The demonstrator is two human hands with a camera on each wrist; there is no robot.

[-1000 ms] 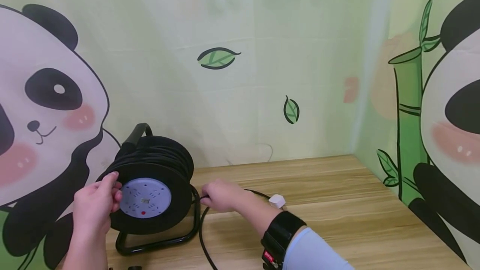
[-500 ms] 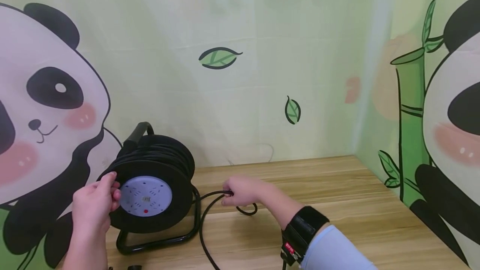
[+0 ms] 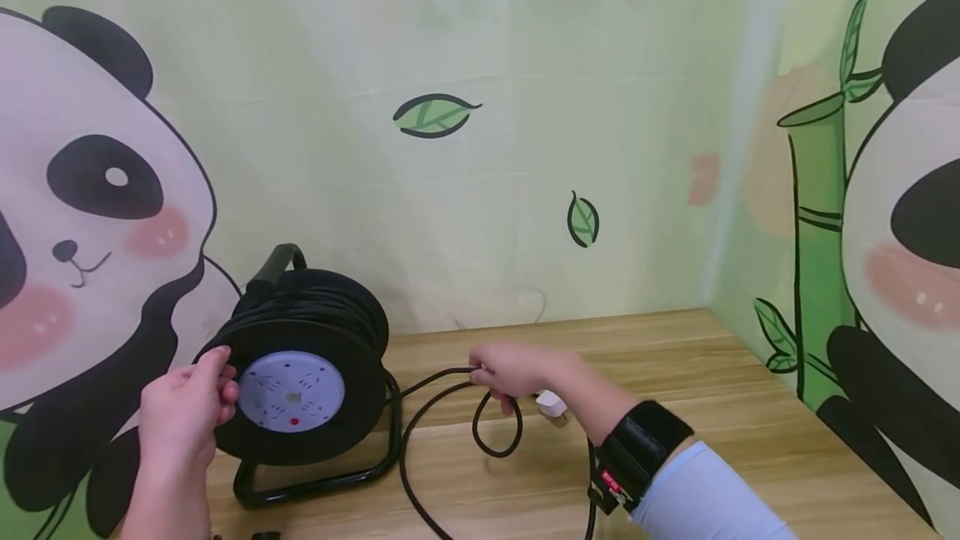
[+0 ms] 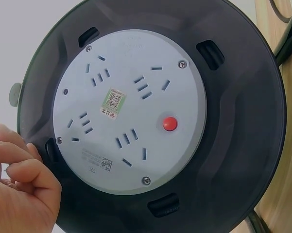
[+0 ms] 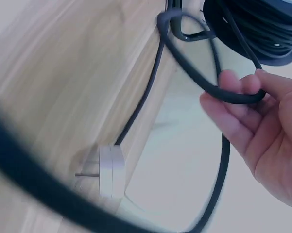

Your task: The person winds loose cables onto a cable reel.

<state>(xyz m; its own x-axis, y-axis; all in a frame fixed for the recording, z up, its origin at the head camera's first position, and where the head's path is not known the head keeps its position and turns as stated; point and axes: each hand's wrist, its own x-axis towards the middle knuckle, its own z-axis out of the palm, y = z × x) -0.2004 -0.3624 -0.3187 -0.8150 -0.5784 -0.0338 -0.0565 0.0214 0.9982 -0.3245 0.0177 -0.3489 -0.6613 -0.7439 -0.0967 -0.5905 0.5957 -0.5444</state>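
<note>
A black cable reel (image 3: 360,390) with a pale round socket panel (image 4: 131,111) and a red button (image 4: 170,124) stands on a tubular frame. At its left edge is my left hand (image 3: 183,407), fingers curled and thumb at the rim; its exact hold is partly hidden. My right hand (image 3: 517,373) holds the reel's black cable (image 5: 238,98) to the right of the reel, the cable running across its curled fingers. A small loop (image 3: 498,452) hangs below that hand. Behind the forearm, the white plug (image 3: 551,404) lies on the table with its pins showing.
The wooden table (image 3: 637,357) meets a panda-printed backdrop (image 3: 510,148) at the back and right. Another stretch of cable (image 3: 405,473) curves toward the front edge. Small dark objects (image 3: 266,535) show at the bottom below the reel.
My right hand has moved right, away from the reel, drawing the cable with it; a loop now hangs from it. My left hand has stayed at the reel's edge.
</note>
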